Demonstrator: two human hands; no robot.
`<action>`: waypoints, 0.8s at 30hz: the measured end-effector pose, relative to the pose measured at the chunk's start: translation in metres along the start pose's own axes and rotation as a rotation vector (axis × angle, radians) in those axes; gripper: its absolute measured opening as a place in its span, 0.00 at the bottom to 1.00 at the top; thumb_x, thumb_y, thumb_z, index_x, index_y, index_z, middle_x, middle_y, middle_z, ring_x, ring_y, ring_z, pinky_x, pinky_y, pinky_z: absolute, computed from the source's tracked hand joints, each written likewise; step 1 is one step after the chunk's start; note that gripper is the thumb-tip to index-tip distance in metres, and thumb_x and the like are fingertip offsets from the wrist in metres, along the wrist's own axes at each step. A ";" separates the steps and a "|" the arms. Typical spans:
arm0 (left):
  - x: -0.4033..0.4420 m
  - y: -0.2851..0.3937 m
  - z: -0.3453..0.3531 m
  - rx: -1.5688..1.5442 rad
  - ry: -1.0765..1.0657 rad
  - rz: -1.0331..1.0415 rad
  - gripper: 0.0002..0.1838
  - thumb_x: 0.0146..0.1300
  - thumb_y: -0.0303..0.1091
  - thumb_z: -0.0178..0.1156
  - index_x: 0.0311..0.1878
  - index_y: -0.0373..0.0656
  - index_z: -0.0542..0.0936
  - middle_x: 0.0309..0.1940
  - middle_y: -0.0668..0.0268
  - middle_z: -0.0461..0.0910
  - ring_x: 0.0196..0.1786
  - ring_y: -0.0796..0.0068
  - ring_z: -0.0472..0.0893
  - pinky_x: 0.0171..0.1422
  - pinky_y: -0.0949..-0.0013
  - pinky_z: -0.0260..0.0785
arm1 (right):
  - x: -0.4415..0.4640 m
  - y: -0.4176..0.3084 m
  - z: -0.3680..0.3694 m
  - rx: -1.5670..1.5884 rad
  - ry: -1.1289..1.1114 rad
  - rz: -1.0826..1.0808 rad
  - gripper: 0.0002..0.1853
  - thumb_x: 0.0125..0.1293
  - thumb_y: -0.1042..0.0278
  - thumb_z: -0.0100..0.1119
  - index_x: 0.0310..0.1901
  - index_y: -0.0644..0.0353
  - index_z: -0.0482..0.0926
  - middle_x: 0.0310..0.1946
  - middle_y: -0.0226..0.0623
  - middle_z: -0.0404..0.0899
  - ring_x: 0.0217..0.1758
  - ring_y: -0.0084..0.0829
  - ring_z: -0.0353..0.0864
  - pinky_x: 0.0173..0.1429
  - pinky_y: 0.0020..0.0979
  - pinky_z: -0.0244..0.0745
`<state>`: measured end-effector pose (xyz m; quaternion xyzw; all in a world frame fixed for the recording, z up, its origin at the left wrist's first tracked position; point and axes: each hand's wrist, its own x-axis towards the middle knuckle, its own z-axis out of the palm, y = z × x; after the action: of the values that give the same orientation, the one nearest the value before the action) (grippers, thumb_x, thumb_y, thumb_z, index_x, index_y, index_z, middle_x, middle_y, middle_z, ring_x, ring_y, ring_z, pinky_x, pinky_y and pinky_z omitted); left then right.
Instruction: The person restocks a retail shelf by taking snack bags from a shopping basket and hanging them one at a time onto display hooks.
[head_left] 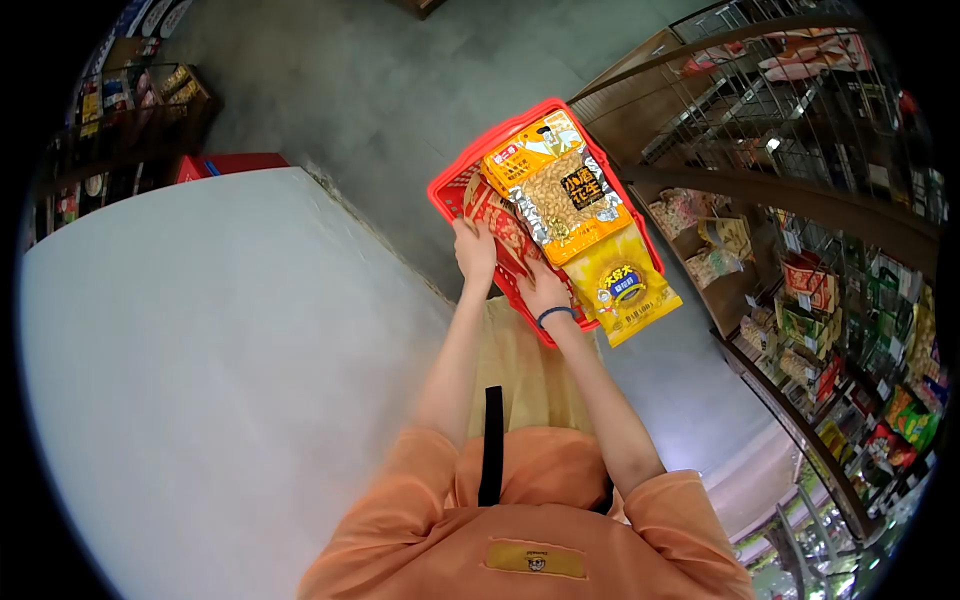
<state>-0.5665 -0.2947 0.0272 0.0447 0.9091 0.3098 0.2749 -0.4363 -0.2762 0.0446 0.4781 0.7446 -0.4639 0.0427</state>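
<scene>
A red plastic shopping basket (478, 148) is in front of my body with several snack packs in it. My left hand (474, 255) is closed on the left edge of a red patterned snack bag (507, 232) that lies slantwise in the basket. With its fingers at the lower end of the same bag, my right hand (545, 290) reaches in over the near rim; the fingertips are partly hidden. Beside the red bag lies an orange pack of peanuts (570, 190) with a clear window. Below that, a yellow snack bag (625, 288) overhangs the basket's near right corner.
A large pale counter surface (220, 380) fills the left side. On the right stand wire-fronted shelves (790, 250) with many packaged snacks. More stocked shelves (130, 120) are at the far left, and grey floor (370, 80) lies ahead.
</scene>
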 end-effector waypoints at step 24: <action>-0.341 0.049 -0.018 -0.469 -0.091 0.521 0.11 0.60 0.35 0.47 0.27 0.37 0.64 0.21 0.72 0.62 0.27 0.84 0.58 0.30 0.80 0.55 | -0.208 0.122 -0.209 1.254 -0.076 -0.283 0.14 0.55 0.75 0.53 0.45 0.64 0.68 0.42 0.31 0.71 0.47 0.22 0.68 0.52 0.24 0.63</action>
<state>-0.2921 -0.3511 0.2289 0.2248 0.7581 0.5674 0.2295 -0.1526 -0.2497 0.1889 0.2929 0.3858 -0.8288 -0.2802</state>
